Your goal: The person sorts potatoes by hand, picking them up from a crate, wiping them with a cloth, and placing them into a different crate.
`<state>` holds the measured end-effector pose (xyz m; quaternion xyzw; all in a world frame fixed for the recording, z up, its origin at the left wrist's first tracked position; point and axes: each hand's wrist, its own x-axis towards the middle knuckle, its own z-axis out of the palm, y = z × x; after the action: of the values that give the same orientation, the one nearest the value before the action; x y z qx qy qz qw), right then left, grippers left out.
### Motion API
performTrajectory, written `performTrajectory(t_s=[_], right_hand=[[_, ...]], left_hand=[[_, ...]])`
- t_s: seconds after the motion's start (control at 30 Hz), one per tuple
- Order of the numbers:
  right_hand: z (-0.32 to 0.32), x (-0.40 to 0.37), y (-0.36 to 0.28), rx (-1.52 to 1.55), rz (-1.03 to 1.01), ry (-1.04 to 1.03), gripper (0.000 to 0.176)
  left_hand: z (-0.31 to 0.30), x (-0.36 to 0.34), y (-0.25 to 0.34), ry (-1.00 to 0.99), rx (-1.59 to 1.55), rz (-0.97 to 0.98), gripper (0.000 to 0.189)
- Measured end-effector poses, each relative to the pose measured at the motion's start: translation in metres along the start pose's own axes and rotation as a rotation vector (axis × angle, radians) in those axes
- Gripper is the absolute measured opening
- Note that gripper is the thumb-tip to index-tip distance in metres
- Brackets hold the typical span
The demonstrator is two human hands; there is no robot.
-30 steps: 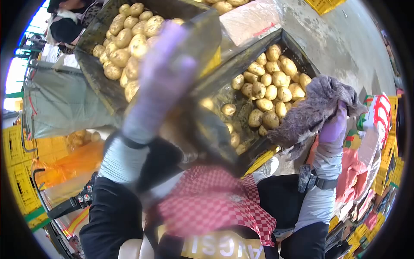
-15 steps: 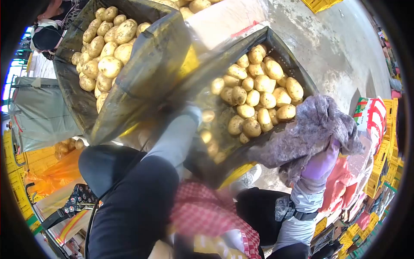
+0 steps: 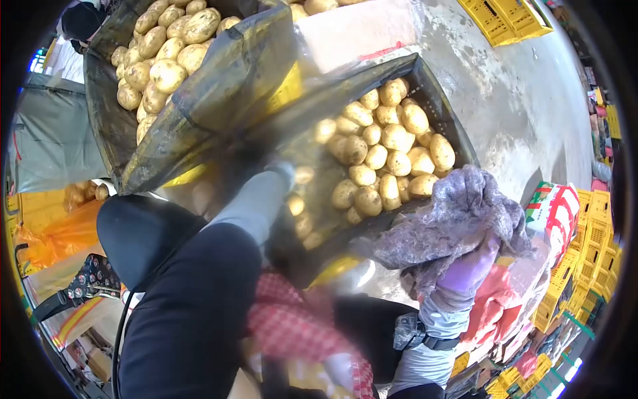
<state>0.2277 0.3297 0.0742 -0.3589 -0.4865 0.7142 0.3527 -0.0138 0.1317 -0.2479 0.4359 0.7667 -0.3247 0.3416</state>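
My right hand, in a purple glove, is closed on a rumpled grey-purple cloth. The cloth lies against the near right rim of a dark-lined crate holding several potatoes. My left arm, in a grey cuff, reaches to the left side of that crate. The hand at its end is lost in blur and shadow beside the liner, so its fingers cannot be made out. Left of it stands a second dark-lined crate heaped with larger potatoes.
A pink-topped box sits behind the crates. Yellow crates stand on the concrete floor and along the right. A red-and-white bag lies at right, an orange plastic bag at left. My knees flank a red checked cloth.
The view has shifted, so the near crate, cloth and right hand appear slightly left and lower. More of the yellow crate at top right shows. My right hand keeps its hold on the cloth.
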Motion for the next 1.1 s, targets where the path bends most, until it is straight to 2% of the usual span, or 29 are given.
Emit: performTrajectory(t_s=[0.03, 0.1, 0.13, 0.2, 0.23, 0.27, 0.3, 0.33, 0.37, 0.4, 0.43, 0.47, 0.53, 0.6, 0.67, 0.7, 0.73, 0.8, 0.9, 0.93, 0.97, 1.03, 1.07, 1.1], right_hand=[[-0.007, 0.0, 0.004, -0.012, -0.022, 0.002, 0.068], [-0.012, 0.0, 0.008, -0.029, -0.057, 0.008, 0.068], [-0.012, 0.0, 0.003, -0.079, -0.084, -0.068, 0.064], [0.008, -0.008, -0.009, 0.138, -0.006, -0.023, 0.06], [0.02, -0.01, -0.013, 0.253, 0.033, -0.003, 0.058], [0.015, -0.008, -0.011, 0.29, 0.025, -0.032, 0.054], [0.022, -0.006, -0.008, 0.251, -0.04, -0.044, 0.054], [0.031, -0.004, -0.007, 0.209, -0.108, -0.055, 0.053], [0.038, -0.003, -0.006, 0.165, -0.171, -0.065, 0.053], [0.039, 0.003, -0.004, 0.118, -0.091, -0.136, 0.052], [0.019, 0.003, 0.02, -0.301, -0.213, -0.058, 0.038], [0.019, 0.005, 0.026, -0.345, -0.198, -0.243, 0.041], [0.054, -0.002, 0.02, -0.486, -0.384, -0.513, 0.042], [0.122, -0.034, 0.024, -0.38, -0.409, -0.434, 0.041], [0.13, -0.035, 0.069, 0.044, -0.188, -0.547, 0.038], [0.14, -0.038, 0.08, 0.248, -0.07, -0.576, 0.038], [0.138, -0.038, 0.074, -0.115, -0.219, -0.569, 0.037], [0.131, -0.016, 0.08, -0.326, -0.313, -0.458, 0.033], [0.124, 0.005, 0.062, 0.249, 0.072, -0.309, 0.025], [0.127, 0.002, 0.048, 0.43, 0.227, -0.251, 0.025], [0.127, 0.001, 0.046, 0.468, 0.15, -0.298, 0.027], [0.12, -0.014, 0.042, 0.246, 0.24, -0.436, 0.033], [0.135, -0.016, 0.043, -0.232, -0.344, -0.637, 0.039], [0.153, -0.02, 0.04, -0.611, -0.99, -0.516, 0.046]], left_hand=[[-0.029, -0.025, 0.0, -0.094, 0.058, 0.058, 0.033], [-0.027, -0.023, -0.012, -0.008, -0.179, 0.113, 0.051], [-0.035, -0.024, -0.022, 0.007, -0.268, 0.159, 0.059], [-0.06, -0.032, -0.044, 0.081, -0.461, 0.3, 0.086], [-0.078, -0.05, -0.05, 0.239, -0.588, 0.398, 0.09], [-0.078, -0.055, -0.052, 0.493, -0.689, 0.464, 0.091], [-0.119, -0.107, -0.054, 0.314, -0.99, 0.446, 0.085], [-0.132, -0.129, -0.053, 0.373, -1.179, 0.502, 0.073], [-0.144, -0.154, -0.051, 0.415, -1.271, 0.579, 0.07], [-0.154, -0.181, -0.051, 0.46, -1.364, 0.653, 0.067], [-0.163, -0.205, -0.051, 0.509, -1.452, 0.729, 0.064], [-0.168, -0.226, -0.051, 0.504, -1.539, 0.772, 0.062], [-0.171, -0.262, -0.048, 0.498, -1.721, 0.858, 0.057], [-0.173, -0.285, -0.048, 0.775, -1.527, 0.926, 0.056], [-0.146, -0.291, -0.049, 0.997, -1.414, 0.806, 0.062], [-0.139, -0.295, -0.05, 0.783, -1.622, 0.879, 0.066], [-0.138, -0.296, -0.051, 0.553, -1.816, 0.954, 0.069], [-0.137, -0.314, -0.05, 0.487, -1.858, 0.833, 0.083], [-0.146, -0.329, -0.053, 0.494, -1.847, 0.896, 0.087], [-0.149, -0.332, -0.057, 0.604, -1.769, 0.854, 0.092], [-0.149, -0.33, -0.061, 0.614, -1.74, 0.774, 0.091], [-0.148, -0.322, -0.068, 0.636, -1.677, 0.615, 0.091], [-0.136, -0.297, -0.067, 0.754, -1.621, 0.595, 0.086], [-0.137, -0.291, -0.064, 0.543, -2.017, 0.868, 0.081]])
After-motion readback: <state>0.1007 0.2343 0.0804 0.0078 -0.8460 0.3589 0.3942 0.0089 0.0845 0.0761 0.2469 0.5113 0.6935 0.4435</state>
